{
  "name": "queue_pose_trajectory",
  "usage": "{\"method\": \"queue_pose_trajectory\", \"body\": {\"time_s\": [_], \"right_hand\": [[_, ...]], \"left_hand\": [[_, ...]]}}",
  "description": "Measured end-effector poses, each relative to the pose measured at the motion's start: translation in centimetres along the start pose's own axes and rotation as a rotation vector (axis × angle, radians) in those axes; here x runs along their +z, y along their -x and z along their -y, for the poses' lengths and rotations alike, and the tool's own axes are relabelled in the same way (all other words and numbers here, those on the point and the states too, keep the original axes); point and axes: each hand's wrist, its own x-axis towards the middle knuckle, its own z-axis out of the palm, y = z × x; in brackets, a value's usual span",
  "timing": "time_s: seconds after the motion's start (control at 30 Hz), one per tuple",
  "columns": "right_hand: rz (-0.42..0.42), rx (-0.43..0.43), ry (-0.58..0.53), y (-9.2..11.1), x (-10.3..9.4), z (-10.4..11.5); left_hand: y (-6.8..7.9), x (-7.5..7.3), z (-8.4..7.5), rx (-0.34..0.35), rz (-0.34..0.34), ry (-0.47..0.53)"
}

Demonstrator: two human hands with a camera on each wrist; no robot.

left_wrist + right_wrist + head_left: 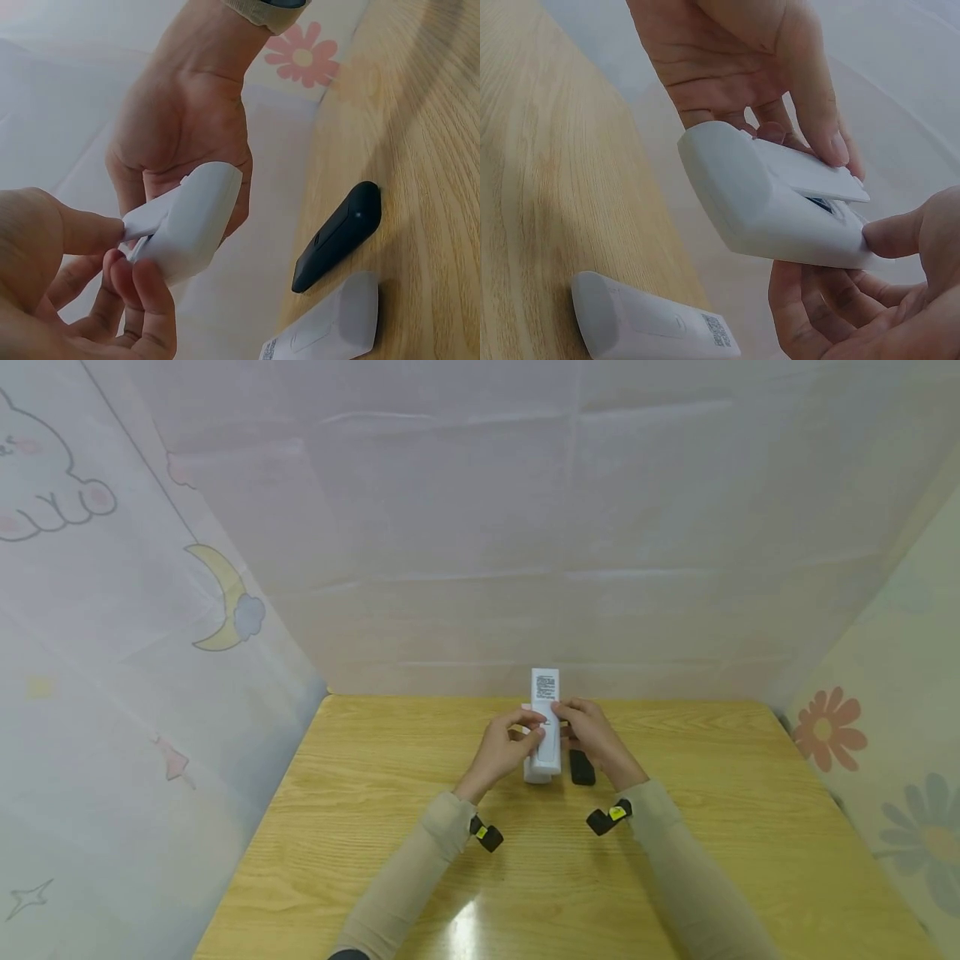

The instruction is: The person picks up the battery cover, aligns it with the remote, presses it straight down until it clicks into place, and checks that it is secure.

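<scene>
Both hands hold a white remote control (546, 762) above the table, its back turned up and a printed label near its far end. Its battery cover (810, 171) is tilted up at one end, with a dark gap beneath. My left hand (504, 750) pinches that cover with the thumb on top. Around the remote's body, my right hand (595, 735) has its thumb on one side and its fingers on the other. Below, a second white remote (649, 319) lies on the table beside a black remote (341, 234).
The wooden table (360, 793) ends at a pale cloth backdrop (465, 527) just beyond the hands. Printed cloth hangs along the left and right sides too. Each wrist wears a small black camera.
</scene>
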Motion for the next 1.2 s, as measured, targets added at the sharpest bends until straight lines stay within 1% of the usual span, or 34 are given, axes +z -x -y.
{"method": "queue_pose_trajectory", "body": {"time_s": [0.2,0.3,0.47,0.67,0.9,1.07,1.2], "right_hand": [[-0.009,0.009,0.002,-0.08,0.13,-0.08],[-0.023,0.015,0.004,-0.09,0.18,-0.12],[-0.02,0.007,0.007,0.05,0.11,-0.12],[-0.005,-0.003,0.011,0.23,0.03,-0.02],[0.004,-0.01,0.004,0.39,0.15,0.13],[-0.005,-0.008,0.015,0.35,0.19,0.09],[-0.017,-0.005,0.032,0.18,0.16,-0.05]], "left_hand": [[0.04,0.26,-0.08,-0.002,-0.036,-0.051],[0.08,0.34,-0.06,0.001,-0.039,-0.056],[0.17,0.37,0.02,0.004,-0.038,-0.052],[0.23,0.38,0.21,0.017,-0.03,-0.049],[0.23,0.4,0.18,0.031,-0.038,-0.045],[0.26,0.39,0.24,0.011,-0.058,-0.045],[0.3,0.44,0.3,-0.029,-0.083,-0.045]]}}
